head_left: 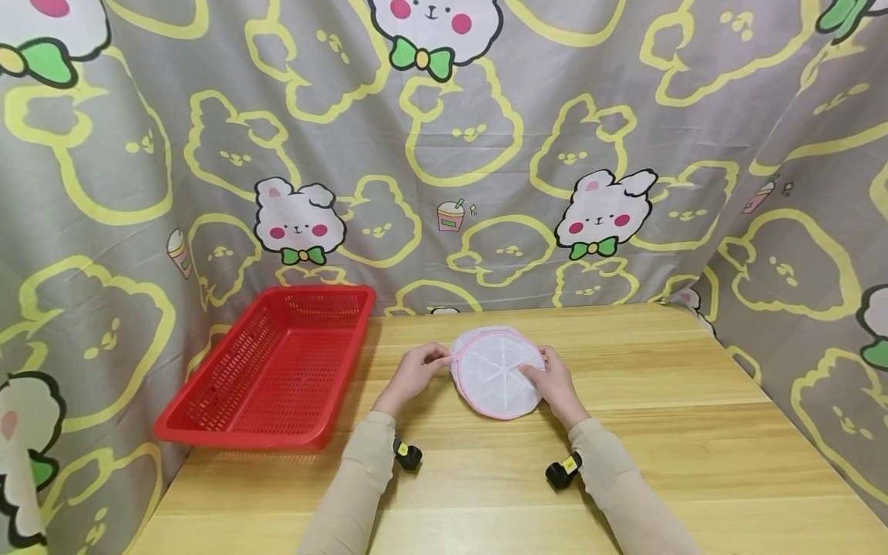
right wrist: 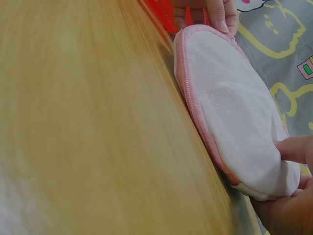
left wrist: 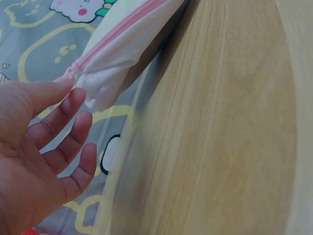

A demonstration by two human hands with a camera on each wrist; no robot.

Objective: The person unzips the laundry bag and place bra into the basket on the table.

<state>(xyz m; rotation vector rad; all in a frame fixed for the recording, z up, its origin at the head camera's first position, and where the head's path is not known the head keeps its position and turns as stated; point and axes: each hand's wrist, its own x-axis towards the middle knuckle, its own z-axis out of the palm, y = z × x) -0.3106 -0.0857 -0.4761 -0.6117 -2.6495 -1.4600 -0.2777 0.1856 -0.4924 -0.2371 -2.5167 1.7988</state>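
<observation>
Position of the round white pouch (head_left: 498, 385): between the two hands, over the far half of the bench (head_left: 472, 493), to the right of the red basket (head_left: 243, 442) and well apart from it. We note a pink zip (right wrist: 188, 88) following the rim of the pouch, with its flat, spoke-marked face turned upward in the head view. The left hand (head_left: 415, 376) pinches a small pink tab (left wrist: 70, 73) at the left end of the pouch between thumb and forefinger, its other fingers loosely bent and free. The right hand (head_left: 557, 383) grips the opposite edge, thumb laid on the white face and fingers beneath. The tab is small and soft in the left wrist view, so we cannot tell for certain whether it is the pull of the slider or merely the end of the tape. We judge the step in hand to be working the zip, with the right side serving as anchor. In our view, the next move calls for a steady right grip, slight tension along the rim, and a pull in line with the teeth, keeping the thin fabric clear of the track.
</observation>
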